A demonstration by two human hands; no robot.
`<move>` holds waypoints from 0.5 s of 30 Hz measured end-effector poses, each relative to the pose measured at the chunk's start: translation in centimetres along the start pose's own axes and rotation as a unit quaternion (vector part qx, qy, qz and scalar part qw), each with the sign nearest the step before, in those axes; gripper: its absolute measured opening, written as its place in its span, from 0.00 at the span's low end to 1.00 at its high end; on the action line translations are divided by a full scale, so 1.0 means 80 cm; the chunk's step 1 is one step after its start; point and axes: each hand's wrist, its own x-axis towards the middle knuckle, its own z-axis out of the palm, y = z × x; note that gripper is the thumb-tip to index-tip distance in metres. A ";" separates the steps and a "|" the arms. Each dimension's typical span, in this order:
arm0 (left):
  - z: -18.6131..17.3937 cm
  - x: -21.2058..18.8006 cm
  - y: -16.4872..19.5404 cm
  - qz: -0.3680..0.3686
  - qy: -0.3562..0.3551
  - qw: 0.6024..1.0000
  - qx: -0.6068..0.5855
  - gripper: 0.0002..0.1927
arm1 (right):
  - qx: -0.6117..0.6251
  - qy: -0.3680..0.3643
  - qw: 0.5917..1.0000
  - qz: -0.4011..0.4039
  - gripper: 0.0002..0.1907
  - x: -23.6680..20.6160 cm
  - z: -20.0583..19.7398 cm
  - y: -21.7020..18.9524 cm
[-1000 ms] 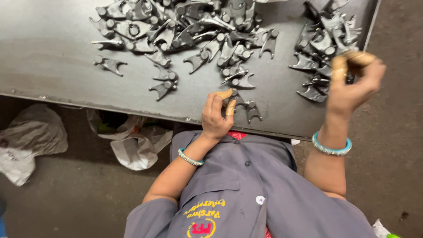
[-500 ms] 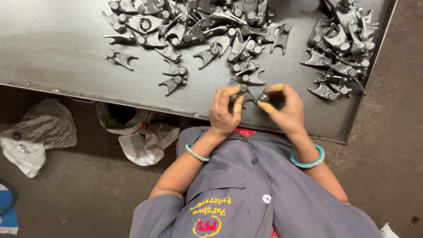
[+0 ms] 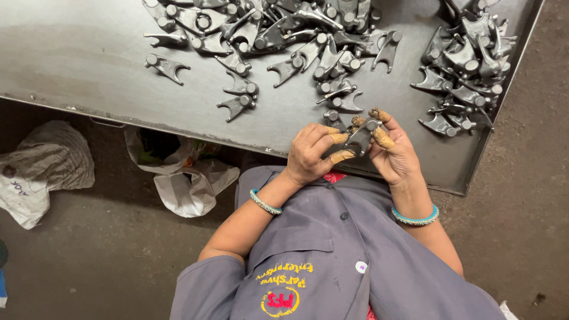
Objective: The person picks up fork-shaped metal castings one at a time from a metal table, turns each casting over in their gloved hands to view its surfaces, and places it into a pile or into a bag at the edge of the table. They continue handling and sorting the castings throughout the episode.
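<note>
While both hands met just above the near edge of the grey tabletop [image 3: 89, 65], they shared one forked metal part [image 3: 360, 137]. The left hand [image 3: 309, 155] clenched its fingers [image 3: 341, 156] on the part's lower end, and the right hand [image 3: 396, 155] gripped its round boss from the other side. Both wore yellowish fingertip covers. A central heap of parts [image 3: 278, 32] and a right-hand pile [image 3: 468, 65] lay well apart from the hands. Done well, the check called for turning the part slowly, with fingertips off the fork faces.
</note>
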 end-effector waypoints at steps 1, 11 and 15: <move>0.002 -0.002 -0.002 0.005 0.004 1.000 -0.001 0.17 | -0.004 0.003 1.000 -0.002 0.25 0.000 0.003 0.002; 0.013 -0.011 -0.010 -0.038 0.026 0.999 -0.020 0.14 | -0.019 0.010 1.000 -0.020 0.28 -0.004 0.011 0.001; 0.015 -0.013 -0.009 -0.083 0.035 0.996 -0.026 0.15 | -0.047 0.020 0.999 -0.017 0.28 -0.003 0.008 0.004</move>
